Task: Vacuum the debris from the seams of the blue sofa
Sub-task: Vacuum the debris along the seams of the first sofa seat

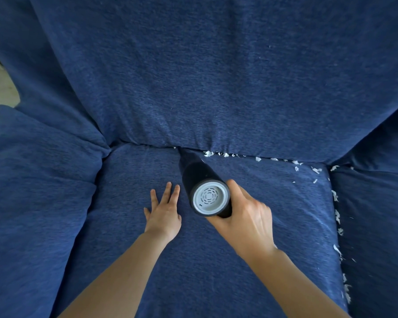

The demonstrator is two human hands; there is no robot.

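Note:
My right hand (pixel 244 216) grips a black handheld vacuum (pixel 200 180) with a white vented end cap facing me. Its narrow nozzle pokes into the back seam of the blue sofa (pixel 216 88), where seat cushion meets backrest. My left hand (pixel 163 211) lies flat and open on the seat cushion just left of the vacuum. White paper-like debris (pixel 218 154) lines the back seam to the right of the nozzle. More debris (pixel 337 216) runs down the right side seam. The back seam left of the nozzle looks free of scraps.
A blue armrest cushion (pixel 39 180) bulges at the left, and another sofa section (pixel 377 226) lies at the right. A strip of pale floor (pixel 0 88) shows at the far left edge.

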